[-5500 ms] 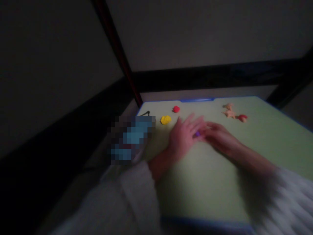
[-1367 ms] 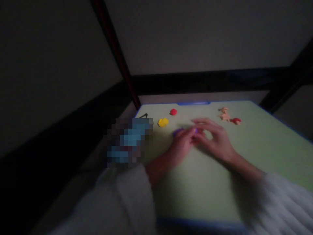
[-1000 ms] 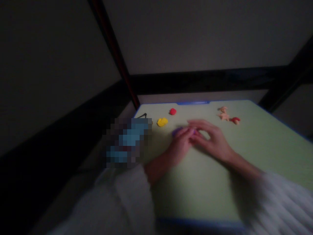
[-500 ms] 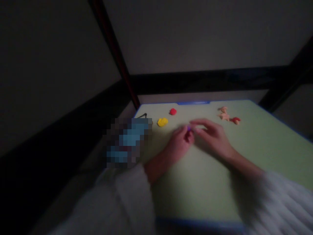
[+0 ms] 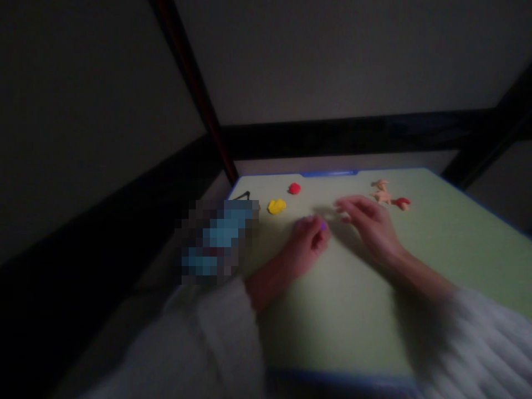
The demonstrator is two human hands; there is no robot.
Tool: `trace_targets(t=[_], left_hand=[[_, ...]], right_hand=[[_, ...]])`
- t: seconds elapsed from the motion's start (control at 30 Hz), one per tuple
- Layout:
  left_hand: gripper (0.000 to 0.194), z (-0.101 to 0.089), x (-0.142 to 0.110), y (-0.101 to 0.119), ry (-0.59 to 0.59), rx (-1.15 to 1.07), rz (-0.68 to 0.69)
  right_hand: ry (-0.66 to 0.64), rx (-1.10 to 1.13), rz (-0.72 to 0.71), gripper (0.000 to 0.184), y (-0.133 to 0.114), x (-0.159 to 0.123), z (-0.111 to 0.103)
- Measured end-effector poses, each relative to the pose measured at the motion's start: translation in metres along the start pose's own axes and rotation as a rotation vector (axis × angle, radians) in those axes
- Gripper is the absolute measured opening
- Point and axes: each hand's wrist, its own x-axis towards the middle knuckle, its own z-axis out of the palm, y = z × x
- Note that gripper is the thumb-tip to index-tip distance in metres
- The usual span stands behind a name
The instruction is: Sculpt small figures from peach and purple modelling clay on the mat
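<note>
Purple lump (image 5: 323, 226) closed in the left hand (image 5: 305, 246), right hand (image 5: 374, 227) open beside it

The left hand is curled over the purple lump, thumb and fingers drawn in around it. A small bit of bright purple shows near the thumb, and a duller purple patch shows at the far side of the fingers; the rest of the lump is hidden, so its full shape cannot be told. The right hand is open just to the right, apart from the left, its fingers loosely bent and pointing toward it.

Both hands are over the middle of a pale green table (image 5: 344, 321) with a blue edge. Beyond the left hand lies a yellow lump (image 5: 276, 206), and farther back, slightly to its right, a red lump (image 5: 295, 188). Past the right hand is a small cluster: a peach piece (image 5: 381, 184) at the back, a star-like piece (image 5: 382, 197) in front of it, and a red-topped piece (image 5: 402, 203) at the right.

At the table's left side a blue object (image 5: 224, 233) is blurred into squares, with a thin dark hook (image 5: 243, 195) behind it. Pale, thick sleeves (image 5: 477, 332) cover both forearms. Behind the table stands a grey wall (image 5: 353, 61) crossed by a dark band (image 5: 332, 138).
</note>
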Motion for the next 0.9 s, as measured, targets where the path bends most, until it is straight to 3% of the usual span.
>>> trace_targets(t=[0.2, 0.37, 0.47, 0.7, 0.9], left_hand=[[0.026, 0.0047, 0.0044, 0.0033, 0.127, -0.098, -0.034], [0.014, 0.0023, 0.0035, -0.0003, -0.001, -0.059, 0.037], [0.007, 0.0004, 0.0021, -0.0018, 0.010, -0.066, 0.014], [0.023, 0.0051, 0.0043, 0.0029, 0.165, -0.136, -0.061], [0.018, 0.0014, 0.0056, 0.0003, 0.062, -0.112, 0.062]], right_hand=[[-0.003, 0.023, 0.039, 0.013, -0.0003, 0.0000, 0.0008], [0.000, 0.040, 0.049, 0.011, -0.0002, 0.0000, 0.0007], [-0.008, 0.012, 0.056, 0.012, -0.0020, -0.0004, 0.0014], [-0.042, 0.046, 0.094, 0.014, -0.0047, -0.0019, 0.0029], [-0.039, 0.059, 0.100, 0.015, -0.0048, -0.0024, 0.0041]])
